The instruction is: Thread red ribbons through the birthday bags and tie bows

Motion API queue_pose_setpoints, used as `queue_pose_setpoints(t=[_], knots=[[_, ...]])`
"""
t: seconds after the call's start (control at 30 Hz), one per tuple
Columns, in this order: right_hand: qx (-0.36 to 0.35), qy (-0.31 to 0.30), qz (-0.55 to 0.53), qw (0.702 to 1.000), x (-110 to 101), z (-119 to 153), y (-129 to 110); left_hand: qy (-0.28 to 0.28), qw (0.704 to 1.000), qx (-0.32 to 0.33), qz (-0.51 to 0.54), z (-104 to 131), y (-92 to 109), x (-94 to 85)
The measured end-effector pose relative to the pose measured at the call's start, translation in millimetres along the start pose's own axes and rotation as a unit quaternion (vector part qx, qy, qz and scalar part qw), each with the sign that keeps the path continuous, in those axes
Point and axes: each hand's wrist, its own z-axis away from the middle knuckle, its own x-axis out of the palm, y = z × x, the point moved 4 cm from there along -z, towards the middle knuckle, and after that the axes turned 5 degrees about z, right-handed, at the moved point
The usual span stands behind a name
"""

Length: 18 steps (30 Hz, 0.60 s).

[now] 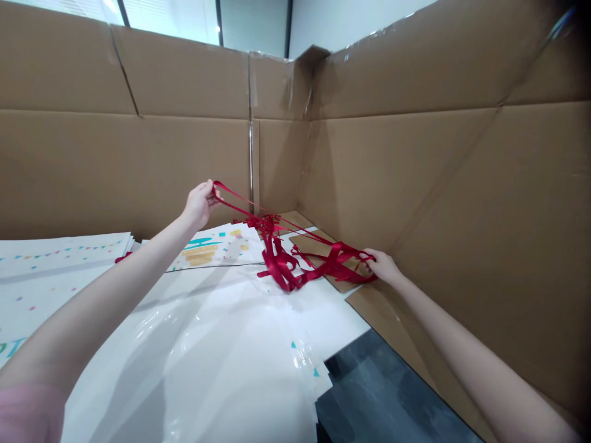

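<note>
A tangle of red ribbon [282, 267] stretches between my two hands, near the corner of the cardboard walls. My left hand [201, 203] is closed on a loop of it, raised above the white printed sheets [221, 246]. Lower and to the right, my right hand [379, 266] grips a bunched end of the same ribbon close to the right wall. Slack loops hang between them over the sheets. Behind the loops sits a small pile of crinkled red strands [265, 223]; whether it joins the ribbon I cannot tell.
Tall cardboard walls [184, 160] stand at the back and right. A stack of printed white sheets [55, 271] lies at left, and clear plastic film [194, 332] covers the front sheets. Flat cardboard pieces [397, 320] run along the right wall beside a dark surface [369, 387].
</note>
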Motion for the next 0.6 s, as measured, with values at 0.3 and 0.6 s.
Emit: queue_pose_setpoints(t=[0.3,0.6], knots=[[-0.033,0.035,0.098,0.994,-4,-4,-1,0.044,0.997,0.057,-0.035,-5,61,-28.9],[-0.017,0.023,0.133,0.991,5,-11,-1,0.244,0.953,0.149,-0.105,20,162,-133.9]])
